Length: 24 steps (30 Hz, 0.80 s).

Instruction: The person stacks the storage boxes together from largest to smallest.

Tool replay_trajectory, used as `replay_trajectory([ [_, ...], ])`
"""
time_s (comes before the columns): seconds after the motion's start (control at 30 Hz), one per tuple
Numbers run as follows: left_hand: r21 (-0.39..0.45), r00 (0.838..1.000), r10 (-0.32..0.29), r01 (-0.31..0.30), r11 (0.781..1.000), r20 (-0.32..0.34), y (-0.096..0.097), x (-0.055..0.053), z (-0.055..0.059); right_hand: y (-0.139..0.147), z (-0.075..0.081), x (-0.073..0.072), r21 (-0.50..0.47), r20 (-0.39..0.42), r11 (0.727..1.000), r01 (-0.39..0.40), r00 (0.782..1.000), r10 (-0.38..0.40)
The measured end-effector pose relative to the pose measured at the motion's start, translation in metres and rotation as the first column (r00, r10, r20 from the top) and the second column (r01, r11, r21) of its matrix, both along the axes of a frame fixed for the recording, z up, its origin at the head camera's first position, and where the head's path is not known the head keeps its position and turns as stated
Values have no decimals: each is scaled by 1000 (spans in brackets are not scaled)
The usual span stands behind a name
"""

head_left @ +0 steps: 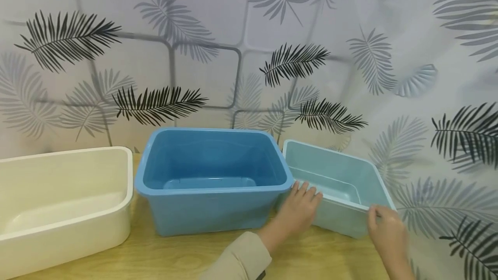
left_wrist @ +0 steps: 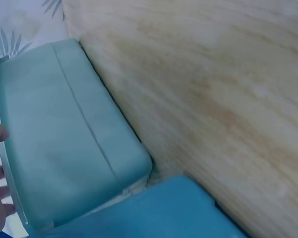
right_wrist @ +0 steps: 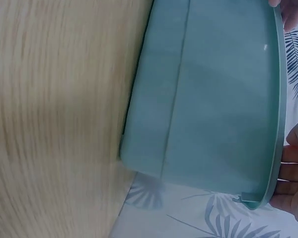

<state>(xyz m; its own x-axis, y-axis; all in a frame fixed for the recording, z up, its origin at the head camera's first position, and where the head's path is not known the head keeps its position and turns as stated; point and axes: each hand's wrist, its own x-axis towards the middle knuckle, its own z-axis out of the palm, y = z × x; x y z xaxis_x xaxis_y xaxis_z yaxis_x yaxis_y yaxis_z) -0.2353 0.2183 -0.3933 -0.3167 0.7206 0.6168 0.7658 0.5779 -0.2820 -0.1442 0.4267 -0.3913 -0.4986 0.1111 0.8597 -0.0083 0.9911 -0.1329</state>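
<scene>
One pale-teal tub [head_left: 337, 216] is rectangular with rounded corners.

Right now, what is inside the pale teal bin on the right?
In the pale teal bin, bare inner walls and some floor show; its near wall hides the closest floor, the blue bin its near left corner.

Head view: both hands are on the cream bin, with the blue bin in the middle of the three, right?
Wrong bin: the head view shows the left hand and right hand on the pale teal bin. The blue bin is indeed in the middle.
</scene>
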Motion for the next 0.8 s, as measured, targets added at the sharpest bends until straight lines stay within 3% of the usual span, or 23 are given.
replay_trajectory([
  [0.07,-3,1000,7,-7,1000,-12,0,-2,2,3,2,1,7,2,1000,-10,1000,10],
  [0.17,-92,992,108,-113,989,-62,0,-4,4,5,6,1,-23,62,999,-45,997,46],
  [0.27,-200,969,217,-238,951,-118,1,-6,3,12,6,1,-30,195,996,-81,977,86],
  [0.33,-234,958,246,-276,932,-149,3,-6,2,18,6,1,-17,285,994,-111,952,111],
  [0.4,-235,957,246,-277,932,-151,4,-6,1,24,4,1,21,324,991,-133,939,119],
  [0.47,-202,965,230,-252,946,-127,6,-6,1,30,3,2,47,322,988,-146,938,124],
  [0.63,-86,986,166,-168,982,-23,9,-5,1,37,-1,4,81,261,989,-126,960,101],
  [0.8,-51,990,143,-143,988,-13,10,-4,4,40,0,6,103,216,987,-121,972,96],
])
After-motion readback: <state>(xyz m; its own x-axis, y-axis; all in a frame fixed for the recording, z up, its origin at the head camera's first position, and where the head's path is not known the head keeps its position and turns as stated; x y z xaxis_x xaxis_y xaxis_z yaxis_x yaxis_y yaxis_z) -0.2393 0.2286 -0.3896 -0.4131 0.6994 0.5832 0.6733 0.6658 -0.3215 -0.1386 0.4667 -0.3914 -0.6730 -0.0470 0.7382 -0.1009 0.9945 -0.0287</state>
